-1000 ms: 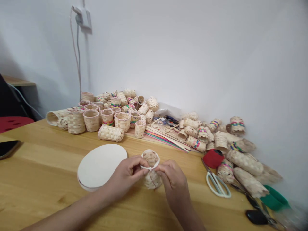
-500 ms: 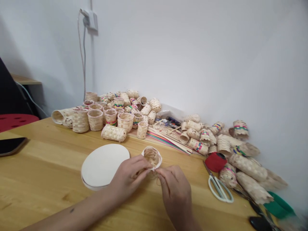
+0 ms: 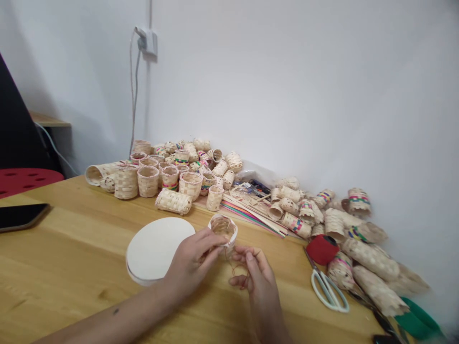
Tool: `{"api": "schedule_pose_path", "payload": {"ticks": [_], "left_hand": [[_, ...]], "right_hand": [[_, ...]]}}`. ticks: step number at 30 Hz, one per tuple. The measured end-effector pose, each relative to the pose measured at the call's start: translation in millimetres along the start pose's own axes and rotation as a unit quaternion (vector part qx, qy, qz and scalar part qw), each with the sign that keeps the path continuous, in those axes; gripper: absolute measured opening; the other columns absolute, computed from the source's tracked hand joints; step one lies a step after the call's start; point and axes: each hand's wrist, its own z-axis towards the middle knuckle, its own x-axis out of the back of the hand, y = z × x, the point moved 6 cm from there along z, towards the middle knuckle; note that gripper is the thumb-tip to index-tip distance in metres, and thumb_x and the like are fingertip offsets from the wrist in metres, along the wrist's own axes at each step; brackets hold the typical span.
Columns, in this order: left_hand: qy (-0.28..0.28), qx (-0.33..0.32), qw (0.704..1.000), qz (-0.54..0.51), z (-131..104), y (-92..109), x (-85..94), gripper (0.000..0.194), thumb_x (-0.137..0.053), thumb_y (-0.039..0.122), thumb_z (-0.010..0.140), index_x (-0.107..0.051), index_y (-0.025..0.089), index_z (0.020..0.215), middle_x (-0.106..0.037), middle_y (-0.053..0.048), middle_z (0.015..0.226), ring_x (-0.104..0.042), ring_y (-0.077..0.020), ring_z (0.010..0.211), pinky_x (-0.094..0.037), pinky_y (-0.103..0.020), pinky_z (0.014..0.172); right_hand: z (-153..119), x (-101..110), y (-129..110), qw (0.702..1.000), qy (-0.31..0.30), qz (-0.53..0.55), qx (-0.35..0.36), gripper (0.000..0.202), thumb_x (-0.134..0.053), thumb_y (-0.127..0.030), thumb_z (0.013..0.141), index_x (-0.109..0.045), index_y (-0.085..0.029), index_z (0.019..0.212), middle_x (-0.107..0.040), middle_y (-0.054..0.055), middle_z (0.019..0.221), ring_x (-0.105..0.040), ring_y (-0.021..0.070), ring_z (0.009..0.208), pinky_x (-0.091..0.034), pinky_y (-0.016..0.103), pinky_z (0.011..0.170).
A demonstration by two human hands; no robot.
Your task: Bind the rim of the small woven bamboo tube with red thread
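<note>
A small woven basket (image 3: 223,228) with a pale rim is tilted towards me above the table. My left hand (image 3: 195,258) pinches its near rim, thumb outside and fingers over the edge. Just right of the basket, my right hand (image 3: 256,277) has thumb and forefinger pressed together on a thin reddish thread (image 3: 234,268), which hangs in a loose loop below the rim. The other fingers of that hand are curled. Whether a needle is in the pinch is too small to tell. A round white disc (image 3: 159,248) lies left of my left hand.
Many woven baskets (image 3: 147,180) are piled along the wall. Coloured strips (image 3: 247,215) lie before the pile. To the right are scissors (image 3: 330,289) with white handles, a red thread spool (image 3: 322,249) and a green roll (image 3: 418,320). A phone (image 3: 21,216) lies at left.
My right hand has turned and its fingers have opened out somewhat, drawing slightly away from the rim with the thread. My left hand keeps its hold on the basket. The view has shifted a little.
</note>
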Motion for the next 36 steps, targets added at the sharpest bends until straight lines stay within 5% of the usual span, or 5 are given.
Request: {"api": "schedule_pose_path", "payload": {"ticks": [8, 20, 22, 27, 36], "left_hand": [[0.003, 0.039, 0.999, -0.017, 2, -8, -0.1, 0.020, -0.052, 0.017, 0.087, -0.071, 0.019, 0.092, -0.064, -0.004, 0.080, -0.060, -0.0169, 0.075, -0.044, -0.024, 0.067], [0.013, 0.081, 0.997, -0.015, 4, -15, 1.9, 0.018, -0.053, 0.019, 0.085, -0.072, 0.019, 0.087, -0.066, -0.004, 0.081, -0.060, -0.0177, 0.076, -0.044, -0.025, 0.069], [0.016, 0.075, 0.997, -0.008, 5, -16, 2.3, 0.018, -0.054, 0.018, 0.085, -0.072, 0.019, 0.087, -0.066, -0.004, 0.080, -0.060, -0.0174, 0.075, -0.043, -0.024, 0.068], [0.008, 0.045, 0.999, -0.014, 3, -11, -0.5, 0.017, -0.055, 0.013, 0.085, -0.071, 0.018, 0.087, -0.065, -0.003, 0.078, -0.059, -0.0163, 0.074, -0.042, -0.023, 0.066], [-0.015, -0.019, 1.000, -0.014, -4, 4, -4.8, 0.019, -0.055, 0.009, 0.085, -0.071, 0.016, 0.091, -0.063, -0.003, 0.077, -0.058, -0.0136, 0.069, -0.040, -0.020, 0.061]], "right_hand": [[-4, -16, 3, 0.998, -0.053, 0.045, 0.004, 0.041, -0.066, -0.058, 0.075, -0.056, -0.021, 0.089, -0.064, 0.008, 0.102, -0.063, 0.0238, 0.097, -0.054, 0.021, 0.041], [-15, -27, -5, 0.988, -0.107, -0.093, 0.057, 0.037, -0.052, -0.056, 0.085, -0.048, -0.020, 0.079, -0.053, -0.006, 0.054, -0.036, 0.0056, 0.038, -0.026, 0.015, 0.037], [-21, -18, -27, 0.956, -0.046, -0.216, 0.191, 0.025, -0.050, -0.044, 0.091, -0.055, -0.020, 0.084, -0.056, -0.003, 0.057, -0.048, 0.0103, 0.046, -0.038, 0.020, 0.045], [-55, -24, -83, 0.761, 0.000, -0.399, 0.511, 0.014, -0.054, -0.015, 0.087, -0.064, -0.023, 0.092, -0.069, 0.003, 0.075, -0.066, 0.0189, 0.077, -0.051, 0.027, 0.067], [-57, -45, -26, 0.942, -0.025, -0.140, 0.305, 0.022, -0.043, -0.035, 0.097, -0.057, -0.023, 0.085, -0.053, -0.006, 0.054, -0.055, 0.0106, 0.047, -0.045, 0.020, 0.048]]}}
